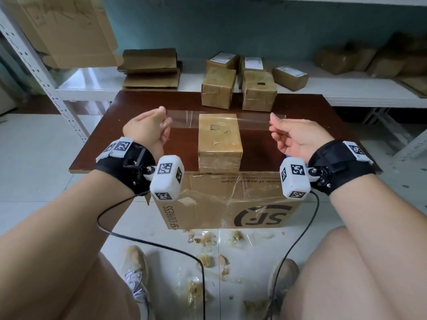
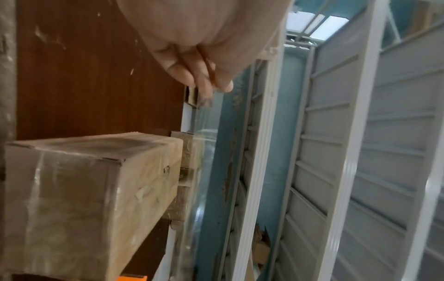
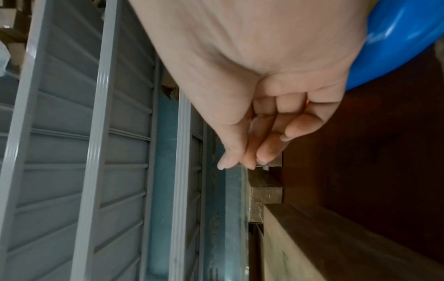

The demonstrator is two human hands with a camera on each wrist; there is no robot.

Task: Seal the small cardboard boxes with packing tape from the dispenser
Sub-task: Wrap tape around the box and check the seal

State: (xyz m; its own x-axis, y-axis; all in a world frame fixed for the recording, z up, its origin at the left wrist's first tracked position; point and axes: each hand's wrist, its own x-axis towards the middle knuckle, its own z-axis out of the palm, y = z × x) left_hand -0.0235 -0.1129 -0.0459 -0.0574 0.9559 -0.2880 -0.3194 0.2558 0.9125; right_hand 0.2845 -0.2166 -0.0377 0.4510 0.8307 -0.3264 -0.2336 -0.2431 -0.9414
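Observation:
A small cardboard box point(image 1: 220, 140) stands upright at the front middle of the dark wooden board point(image 1: 138, 105). A strip of clear packing tape point(image 1: 184, 118) is stretched level above the box's top, between my two hands. My left hand point(image 1: 150, 125) pinches the strip's left end, fingers curled. My right hand point(image 1: 291, 132) pinches the right end. The left wrist view shows the box point(image 2: 91, 199) and the tape point(image 2: 199, 171) running down from my fingertips point(image 2: 209, 87). The right wrist view shows my fingers point(image 3: 250, 154) pinched together and a blue dispenser point(image 3: 396, 43) beside the palm.
Two taped boxes point(image 1: 218, 87) point(image 1: 258, 91) stand at the board's far edge. More parcels point(image 1: 290, 77) and flattened cartons point(image 1: 150, 70) lie on the white shelf behind. A large SF Express carton point(image 1: 226, 202) supports the board. Tape scraps point(image 1: 208, 257) litter the floor between my feet.

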